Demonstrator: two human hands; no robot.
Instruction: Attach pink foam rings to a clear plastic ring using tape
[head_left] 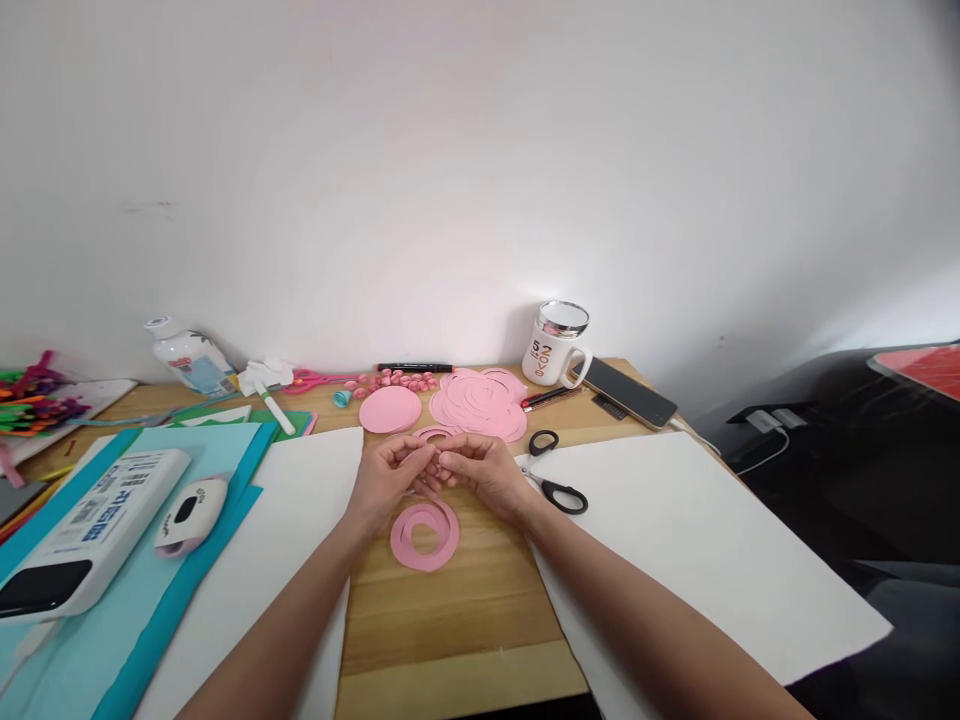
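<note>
My left hand [390, 478] and my right hand [487, 472] meet above the middle of the wooden table [450, 620], fingertips pinched together on the end of a pink paper spiral strip [425, 535]. The loose coil of that strip hangs down and rests on the wood just below my hands. Behind my hands lie a pink paper circle [390, 409] and a heap of cut pink spirals [480, 403]. A row of small rolled pink paper roses [401, 379] sits further back.
Black-handled scissors [553, 475] lie right of my right hand on a white sheet [697, 540]. A white mug [555, 345], phone [628, 393], markers, pink scissors [315, 380], glue bottle [187, 358], blue paper [112, 640], a white case [90, 530] and a small white device [191, 512] surround them.
</note>
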